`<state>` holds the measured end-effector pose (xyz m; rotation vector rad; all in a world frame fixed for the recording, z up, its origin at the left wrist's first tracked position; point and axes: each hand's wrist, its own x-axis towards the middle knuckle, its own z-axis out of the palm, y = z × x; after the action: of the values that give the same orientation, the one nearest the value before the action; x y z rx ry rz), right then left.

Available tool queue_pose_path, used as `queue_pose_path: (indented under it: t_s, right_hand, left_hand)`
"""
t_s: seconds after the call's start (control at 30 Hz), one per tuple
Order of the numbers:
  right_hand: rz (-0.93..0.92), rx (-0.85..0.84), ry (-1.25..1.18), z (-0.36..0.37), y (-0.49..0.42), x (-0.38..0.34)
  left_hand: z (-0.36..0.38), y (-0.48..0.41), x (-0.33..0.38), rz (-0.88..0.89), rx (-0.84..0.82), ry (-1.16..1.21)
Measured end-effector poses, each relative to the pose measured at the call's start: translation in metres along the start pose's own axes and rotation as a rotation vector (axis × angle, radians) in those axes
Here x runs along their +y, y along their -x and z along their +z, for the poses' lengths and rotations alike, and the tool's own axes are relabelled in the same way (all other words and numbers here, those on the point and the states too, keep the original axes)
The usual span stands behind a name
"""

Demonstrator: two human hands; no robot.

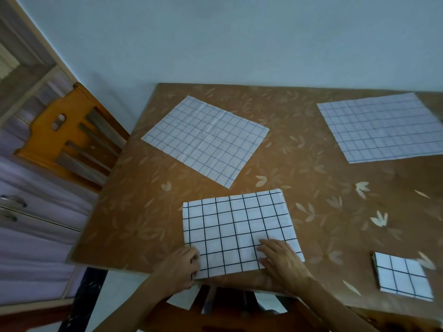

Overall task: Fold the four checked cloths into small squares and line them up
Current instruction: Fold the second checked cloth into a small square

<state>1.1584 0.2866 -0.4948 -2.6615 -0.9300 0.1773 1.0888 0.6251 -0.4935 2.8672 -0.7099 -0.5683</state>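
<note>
Two-handed at the near cloth (237,231): pinched its near-left corner with the left hand (181,267), fingers curled round the edge; pressed its near-right part with the right hand (280,259), fingers straight and flat. Looked doubled over once, judging by layered edges at its far-right corner. Lay as a broad rectangle, long axis left to right, slightly skewed, near edge at the table (323,188) lip. Probably needed more folds to reach small-square size.

Right of the near cloth, well apart: small square (402,274), folded and apparently finished. Beyond the near cloth, a little left: left cloth (206,140), flat, unfolded, turned corner-on like a diamond. Beyond and far right: right cloth (383,128), flat, unfolded, long axis roughly left to right.

Judged one of four done, one in hand, two unfolded, lining-up not yet begun.
</note>
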Motion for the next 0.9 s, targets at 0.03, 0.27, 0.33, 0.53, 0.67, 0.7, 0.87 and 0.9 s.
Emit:
queue_pose_path:
  t_s: [0.03, 0.27, 0.33, 0.53, 0.67, 0.7, 0.87, 0.9]
  right_hand:
    - [-0.024, 0.01, -0.006, 0.0, 0.002, -0.003]
    - [-0.052, -0.113, 0.009, -0.008, 0.013, -0.026]
    - [-0.069, -0.124, -0.004, -0.013, 0.012, -0.034]
    - [-0.031, -0.216, -0.055, -0.029, 0.003, -0.07]
    - [0.171, -0.289, 0.014, -0.029, 0.003, -0.076]
    - [0.198, -0.28, 0.013, -0.028, 0.005, -0.072]
    - [0.218, -0.124, -0.212, -0.042, 0.021, -0.05]
    - [0.222, -0.097, -0.301, -0.048, 0.026, -0.047]
  left_hand:
    - [0.002, 0.0, 0.002, 0.0, -0.019, -0.002]
    - [-0.004, 0.005, 0.014, -0.083, 0.035, -0.061]
    - [-0.01, 0.009, 0.022, -0.091, 0.09, 0.033]
    - [-0.045, -0.001, 0.074, -0.149, 0.197, 0.431]
    - [-0.068, -0.011, 0.114, -0.154, 0.203, 0.536]
    - [-0.073, -0.012, 0.123, -0.147, 0.197, 0.551]
    - [-0.089, -0.011, 0.142, -0.085, 0.143, 0.602]
    - [-0.089, -0.01, 0.139, -0.089, 0.104, 0.594]
